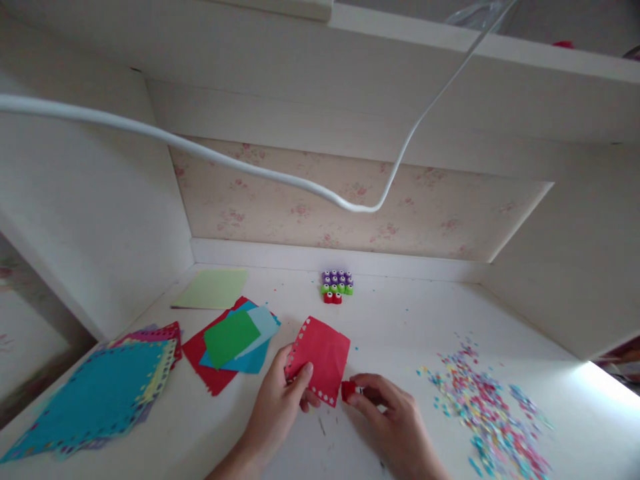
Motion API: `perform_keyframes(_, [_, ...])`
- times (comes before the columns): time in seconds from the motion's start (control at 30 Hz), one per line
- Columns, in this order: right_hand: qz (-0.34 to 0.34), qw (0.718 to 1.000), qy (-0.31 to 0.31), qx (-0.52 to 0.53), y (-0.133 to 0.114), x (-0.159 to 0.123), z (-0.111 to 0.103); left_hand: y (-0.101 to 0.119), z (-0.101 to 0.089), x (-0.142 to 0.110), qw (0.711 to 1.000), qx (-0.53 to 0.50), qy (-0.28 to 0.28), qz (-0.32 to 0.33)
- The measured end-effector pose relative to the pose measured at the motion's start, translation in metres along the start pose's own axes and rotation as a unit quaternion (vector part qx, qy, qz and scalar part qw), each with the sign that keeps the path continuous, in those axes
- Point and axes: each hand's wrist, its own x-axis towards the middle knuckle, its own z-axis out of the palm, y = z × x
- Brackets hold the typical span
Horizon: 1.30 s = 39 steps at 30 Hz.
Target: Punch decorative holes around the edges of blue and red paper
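Observation:
My left hand (283, 400) pinches a red square of paper (323, 357) by its near left corner; punched holes run along the paper's left and near edges. My right hand (387, 410) is closed around a small red paper punch (348, 390) set against the paper's near right edge. Both hands rest low on the white desk (400, 313).
A cluster of small purple, green and red punches (337, 285) stands at the back. Loose green, blue and red sheets (233, 343) and a stack of punched sheets (100, 393) lie left. A light green sheet (213, 289) lies farther back. Confetti scraps (490, 407) cover the right. A white cable (225, 160) hangs overhead.

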Motion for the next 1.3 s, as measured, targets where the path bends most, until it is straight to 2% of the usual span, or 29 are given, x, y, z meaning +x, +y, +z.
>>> perform_keyframes(0.23, [-0.015,1.000,0.000,-0.012,0.000,-0.001,-0.001,-0.004,0.006,-0.002,0.999,-0.045,0.003,-0.018])
perform_keyframes(0.47, [-0.018,1.000,0.007,-0.023,-0.004,-0.002,-0.003,-0.002,0.006,-0.003,0.999,-0.045,0.021,-0.012])
perform_keyframes(0.7, [-0.031,0.999,0.003,-0.035,-0.004,-0.002,-0.003,0.003,0.006,-0.008,0.999,-0.049,0.010,-0.011])
perform_keyframes(0.9, [-0.050,0.997,-0.003,-0.061,-0.007,-0.003,-0.004,0.000,0.007,-0.010,0.999,0.006,-0.039,0.013])
perform_keyframes(1.1, [-0.060,0.993,-0.017,-0.103,-0.009,-0.002,-0.004,-0.002,0.008,-0.013,0.994,0.099,-0.021,0.035])
perform_keyframes(1.3, [-0.066,0.988,-0.045,-0.132,-0.009,0.000,-0.005,0.000,0.009,-0.015,0.991,0.122,-0.021,0.041])
